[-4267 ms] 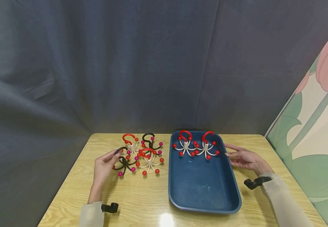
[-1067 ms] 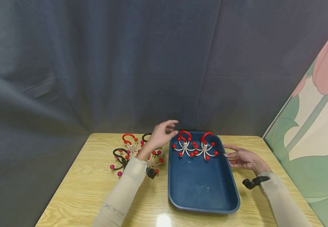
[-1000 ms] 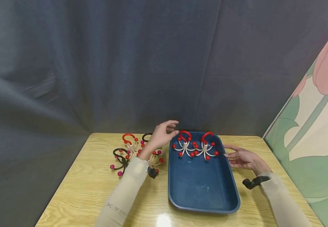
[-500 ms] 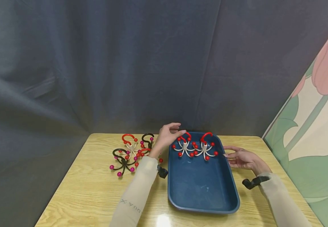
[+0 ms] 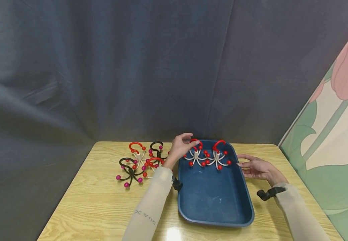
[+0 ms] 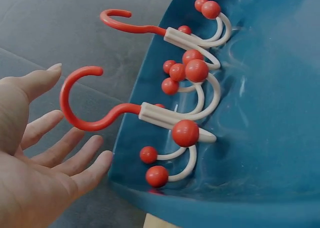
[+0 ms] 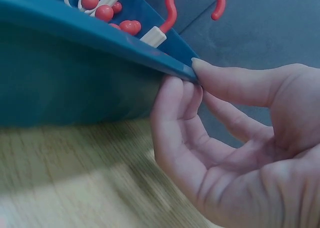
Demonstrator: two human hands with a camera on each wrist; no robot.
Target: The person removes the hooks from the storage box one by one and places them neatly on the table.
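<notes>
My left hand (image 5: 180,147) reaches over the left rim of the blue tray (image 5: 216,194). In the left wrist view its thumb and fingers are spread around the red loop (image 6: 90,123) of the nearer white claw hanger (image 6: 160,115) with red ball tips; no clear grip shows. A second such white hanger (image 5: 217,156) stands beside it at the tray's far end, arms touching or nearly so. My right hand (image 5: 258,170) pinches the tray's right rim, thumb on top and curled fingers against the outer wall, as the right wrist view shows.
Left of the tray, on the wooden table (image 5: 101,207), stand two black hangers with magenta balls, one nearer (image 5: 131,171) and one behind (image 5: 159,154). Two white hangers stand among them, a back one (image 5: 135,147) and a front one (image 5: 153,163) partly hidden by my left arm. A dark curtain (image 5: 162,83) hangs behind.
My left hand let go of a black hanger on the table, crossed right, and has lowered to the red loop of the tray's left hanger. My right hand stays on the rim.
</notes>
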